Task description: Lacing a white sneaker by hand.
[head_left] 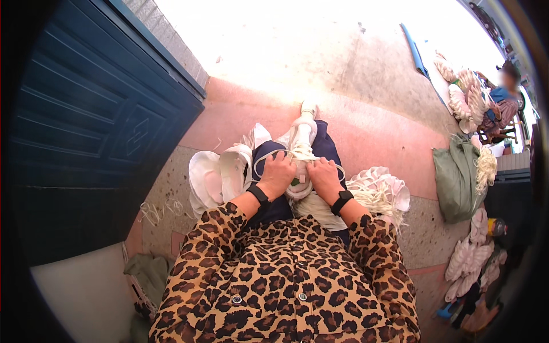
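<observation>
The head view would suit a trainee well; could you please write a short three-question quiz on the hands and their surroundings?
1. True or false: the left hand and the right hand both hold white cord.
2. Where is the green sack in the picture, relative to the hands? A: to their left. B: to their right. C: between them.
3. Fill in the colour: each wrist wears a ____ band.

Key: 1. True. 2. B. 3. Black.
</observation>
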The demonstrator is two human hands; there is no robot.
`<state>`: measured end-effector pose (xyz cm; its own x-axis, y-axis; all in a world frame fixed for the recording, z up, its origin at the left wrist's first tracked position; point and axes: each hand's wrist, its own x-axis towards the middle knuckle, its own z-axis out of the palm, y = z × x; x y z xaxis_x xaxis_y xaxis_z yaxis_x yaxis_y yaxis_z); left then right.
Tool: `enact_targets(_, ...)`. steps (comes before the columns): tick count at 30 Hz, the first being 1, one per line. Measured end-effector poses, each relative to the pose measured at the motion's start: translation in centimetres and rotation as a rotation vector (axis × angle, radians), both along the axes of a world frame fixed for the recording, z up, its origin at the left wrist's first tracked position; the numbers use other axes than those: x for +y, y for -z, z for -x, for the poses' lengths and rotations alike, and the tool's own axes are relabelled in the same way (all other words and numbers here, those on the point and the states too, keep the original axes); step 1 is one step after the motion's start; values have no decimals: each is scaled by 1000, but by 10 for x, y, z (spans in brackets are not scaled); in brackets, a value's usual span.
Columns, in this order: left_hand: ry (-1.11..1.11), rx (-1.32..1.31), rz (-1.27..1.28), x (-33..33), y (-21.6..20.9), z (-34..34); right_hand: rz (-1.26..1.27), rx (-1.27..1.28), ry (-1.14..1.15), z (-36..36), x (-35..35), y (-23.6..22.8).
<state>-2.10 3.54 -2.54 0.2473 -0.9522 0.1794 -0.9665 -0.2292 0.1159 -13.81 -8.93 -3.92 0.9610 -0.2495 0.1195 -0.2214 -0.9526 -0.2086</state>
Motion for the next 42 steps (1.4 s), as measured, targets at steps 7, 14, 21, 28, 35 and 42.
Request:
enact_targets(7,6,274,230,-10,-8,-8,-200,-78,40,-9,-13,-10)
enact_targets(14,-351,986,304,-56,-70,-26,-684,-363,154,-54,-43,-75)
enact_targets(21,-471,639,200,9,-17,-83,-669,-61,96,1,-61,-51)
enact_targets(28,-801,458,-8,184,70,-46,-231,223,-112,49,-17,-29)
enact_targets(35,-1247,1314,-50,179,47,-15,-208,222,-118,44,-23,-18)
enact_targets(42,-1447,1409,255,180,61,-17,-1642,-903,-71,50,-88,-179)
